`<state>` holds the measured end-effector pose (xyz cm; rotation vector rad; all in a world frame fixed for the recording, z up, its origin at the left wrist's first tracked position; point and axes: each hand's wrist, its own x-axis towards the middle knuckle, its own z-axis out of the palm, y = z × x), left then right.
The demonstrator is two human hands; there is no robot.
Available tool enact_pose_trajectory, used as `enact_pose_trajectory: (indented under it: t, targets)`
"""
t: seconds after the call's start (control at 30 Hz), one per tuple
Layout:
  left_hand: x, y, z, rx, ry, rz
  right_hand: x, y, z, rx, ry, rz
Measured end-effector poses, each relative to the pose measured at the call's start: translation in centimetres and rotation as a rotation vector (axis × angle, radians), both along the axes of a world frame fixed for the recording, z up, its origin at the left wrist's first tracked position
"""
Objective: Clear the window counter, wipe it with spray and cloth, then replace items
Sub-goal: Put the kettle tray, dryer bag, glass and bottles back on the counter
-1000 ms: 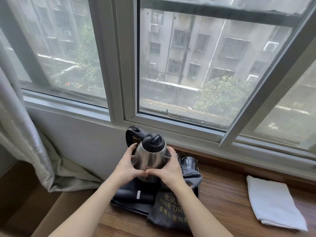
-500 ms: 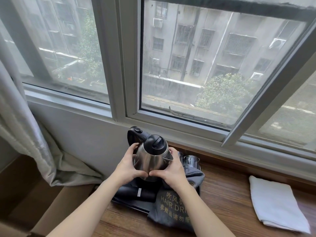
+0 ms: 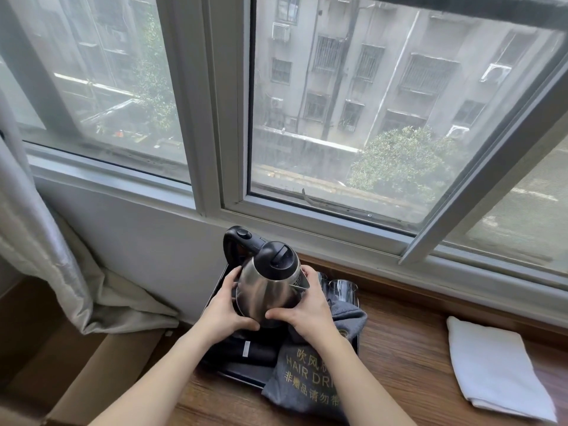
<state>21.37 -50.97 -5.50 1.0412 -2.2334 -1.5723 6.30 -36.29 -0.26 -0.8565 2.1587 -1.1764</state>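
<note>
A steel kettle (image 3: 266, 287) with a black lid and handle stands over a black tray (image 3: 242, 372) at the left end of the wooden window counter (image 3: 408, 364). My left hand (image 3: 224, 312) grips its left side and my right hand (image 3: 310, 312) grips its right side, below the spout. A grey hair-dryer bag (image 3: 310, 385) with gold lettering lies on the tray in front of the kettle. Behind the right hand stand two clear glasses (image 3: 342, 289). A folded white cloth (image 3: 498, 367) lies on the counter to the right.
The window frame (image 3: 307, 232) and its ledge run right behind the tray. A grey curtain (image 3: 46, 256) hangs at the left and pools on the floor. A brown cardboard box (image 3: 92, 379) sits below the counter's left end.
Both hands stay on the kettle's sides. The kettle has hardly moved; the view has shifted a little upward.
</note>
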Motion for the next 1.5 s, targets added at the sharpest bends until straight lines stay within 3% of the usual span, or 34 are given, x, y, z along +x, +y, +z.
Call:
enact_pose_trajectory:
  t: [0.7, 0.97, 1.13, 1.3, 1.5]
  targets:
    - [0.4, 0.0, 1.3, -0.042, -0.055, -0.029, 0.2, 0.4, 1.2, 0.056, 0.019, 0.032]
    - [1.5, 3.5, 6.7, -0.225, -0.023, 0.175, -1.5, 3.1, 3.6, 0.129, 0.128, 0.098]
    - [2.4, 8.3, 10.0, -0.258, 0.046, 0.059, -3.7, 5.7, 4.4, 0.116, 0.16, 0.022]
    - [-2.1, 12.4, 11.8, -0.223, 0.178, -0.087, -4.8, 7.0, 4.3, 0.128, 0.167, -0.065]
    - [-8.8, 14.5, 11.3, -0.34, 0.14, -0.188, -7.2, 7.8, 3.2, 0.217, 0.194, -0.126]
